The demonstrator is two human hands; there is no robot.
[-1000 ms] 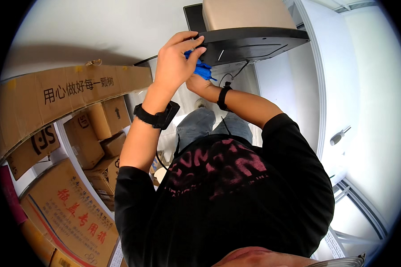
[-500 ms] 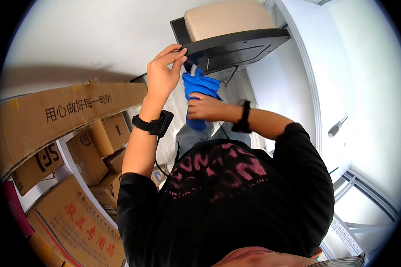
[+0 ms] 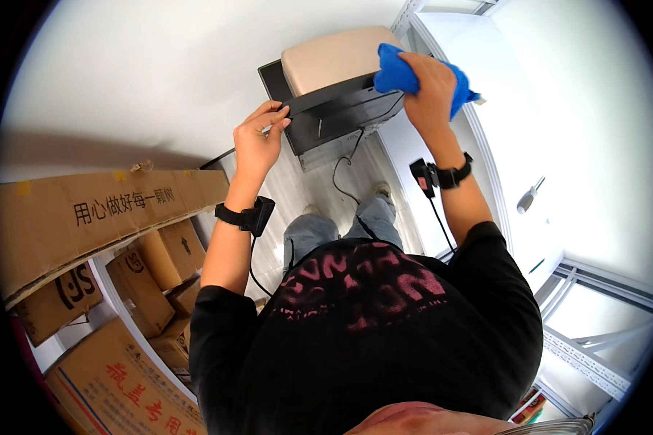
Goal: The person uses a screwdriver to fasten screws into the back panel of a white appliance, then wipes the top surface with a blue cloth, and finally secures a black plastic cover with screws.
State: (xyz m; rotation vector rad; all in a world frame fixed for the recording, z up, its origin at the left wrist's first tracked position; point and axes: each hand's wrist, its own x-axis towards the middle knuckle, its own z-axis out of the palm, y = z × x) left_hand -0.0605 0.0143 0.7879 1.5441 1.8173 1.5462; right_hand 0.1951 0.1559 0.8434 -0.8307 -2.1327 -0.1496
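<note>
Bunching the blue cloth (image 3: 394, 70) in our closely curled right hand (image 3: 432, 83), we have it at the two o'clock end of the black panel (image 3: 345, 112), whose long axis runs eight to two; our left hand (image 3: 257, 141) pinches its eight o'clock corner, fingers nearly together. The cloth looks soft, rumpled.

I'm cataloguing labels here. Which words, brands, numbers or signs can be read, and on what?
I won't copy wording; by place:
Long carton: one line of black characters.
Lower carton: large red characters; finer print too small to read.
Left carton and middle carton: black logos.
Right carton: black upward arrow.
Black shirt: broken pink lettering.
</note>
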